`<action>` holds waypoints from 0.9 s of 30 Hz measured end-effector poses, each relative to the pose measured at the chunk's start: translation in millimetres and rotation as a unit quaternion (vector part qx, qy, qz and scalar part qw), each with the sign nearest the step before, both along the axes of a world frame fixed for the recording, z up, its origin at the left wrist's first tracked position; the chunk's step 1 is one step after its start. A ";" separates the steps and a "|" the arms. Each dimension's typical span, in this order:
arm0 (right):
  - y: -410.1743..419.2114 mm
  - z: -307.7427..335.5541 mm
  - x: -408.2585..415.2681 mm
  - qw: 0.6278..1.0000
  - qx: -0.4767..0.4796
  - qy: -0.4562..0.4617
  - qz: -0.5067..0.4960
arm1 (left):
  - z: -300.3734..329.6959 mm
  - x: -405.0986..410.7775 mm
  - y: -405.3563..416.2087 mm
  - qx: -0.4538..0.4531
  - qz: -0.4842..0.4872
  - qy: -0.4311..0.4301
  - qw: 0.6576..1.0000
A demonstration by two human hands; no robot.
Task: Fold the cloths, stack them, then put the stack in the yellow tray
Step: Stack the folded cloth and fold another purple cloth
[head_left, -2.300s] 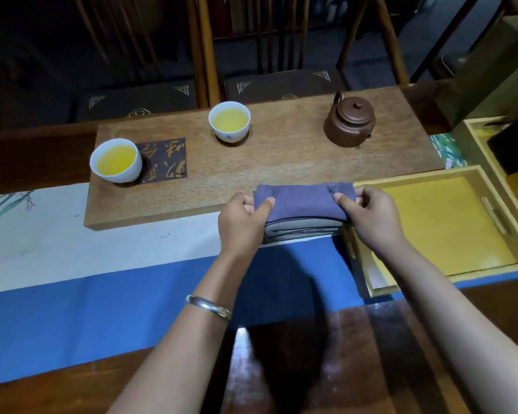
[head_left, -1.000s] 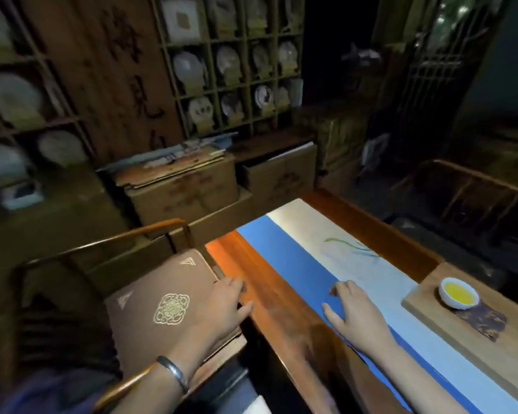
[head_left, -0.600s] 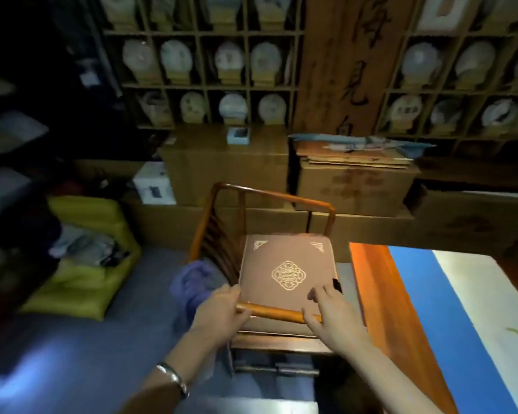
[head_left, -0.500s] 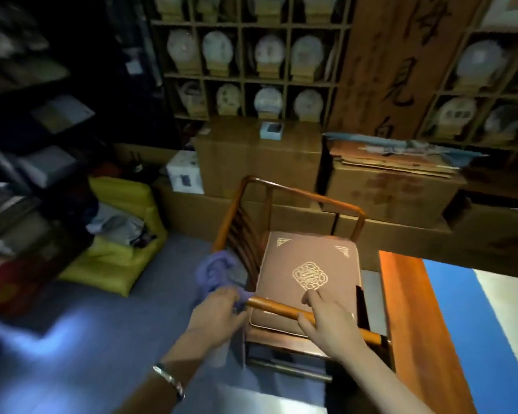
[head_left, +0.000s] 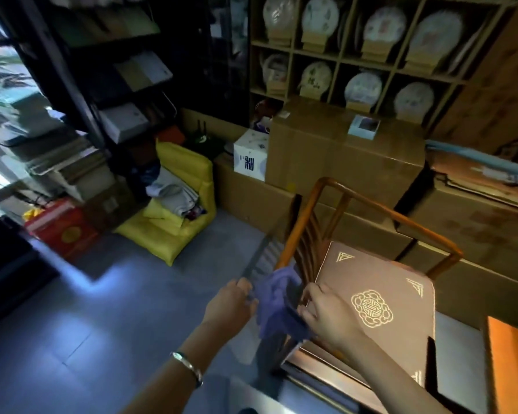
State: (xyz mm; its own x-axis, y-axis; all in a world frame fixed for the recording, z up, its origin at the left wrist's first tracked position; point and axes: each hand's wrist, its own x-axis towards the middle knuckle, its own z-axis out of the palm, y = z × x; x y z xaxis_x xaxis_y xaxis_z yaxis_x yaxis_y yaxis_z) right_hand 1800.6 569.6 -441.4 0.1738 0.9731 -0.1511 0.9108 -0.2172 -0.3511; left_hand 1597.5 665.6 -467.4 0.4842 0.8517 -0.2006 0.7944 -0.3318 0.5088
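A crumpled purple cloth (head_left: pixel 277 303) hangs beside the left arm of a wooden chair (head_left: pixel 380 210), just off the floor. My left hand (head_left: pixel 231 303) pinches the cloth's left side with closed fingers. Curled fingers of my right hand (head_left: pixel 326 315) grip its right side, over the edge of the chair's brown cushion (head_left: pixel 380 294). The lower part of the cloth is hidden between my hands. The yellow tray and the folded stack are out of view.
The table's orange-brown corner (head_left: pixel 509 354) shows at the lower right. Cardboard boxes (head_left: pixel 341 162) stand behind the chair, under shelves of round tea cakes (head_left: pixel 362 88). A yellow floor cushion (head_left: pixel 177 216) lies to the left on the grey floor (head_left: pixel 117 318).
My view has swung from the table and folded stack to the chair on the left. Both hands moved from the cushion and armrest onto the purple cloth beside the chair.
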 end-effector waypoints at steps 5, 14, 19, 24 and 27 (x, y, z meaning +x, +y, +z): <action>65.0 -7.3 8.2 1.000 -0.006 -0.019 0.010 | -22.8 16.9 50.6 -0.028 -0.034 0.004 0.999; 127.4 -60.7 27.8 0.988 -0.110 -0.049 0.096 | -79.1 45.0 75.5 -0.150 -0.079 0.051 0.984; 135.3 -82.5 26.6 0.977 -0.137 -0.084 0.137 | -88.2 47.9 73.3 -0.171 -0.061 0.012 0.983; 127.5 -83.1 42.4 0.977 -0.109 -0.064 0.170 | -81.2 46.7 82.9 -0.176 -0.104 -0.028 0.978; 112.5 -74.8 52.5 0.980 -0.111 -0.042 0.160 | -71.6 48.3 87.0 -0.174 -0.136 -0.047 0.974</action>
State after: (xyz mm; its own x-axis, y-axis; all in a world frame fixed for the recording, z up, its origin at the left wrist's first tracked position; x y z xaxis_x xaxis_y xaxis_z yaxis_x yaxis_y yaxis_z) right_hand 1853.1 682.1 -516.2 -0.1148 0.9246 -0.3632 0.9683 0.0225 -0.2487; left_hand 1645.7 752.6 -539.0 0.7130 0.5779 -0.3972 0.6450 -0.3183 0.6947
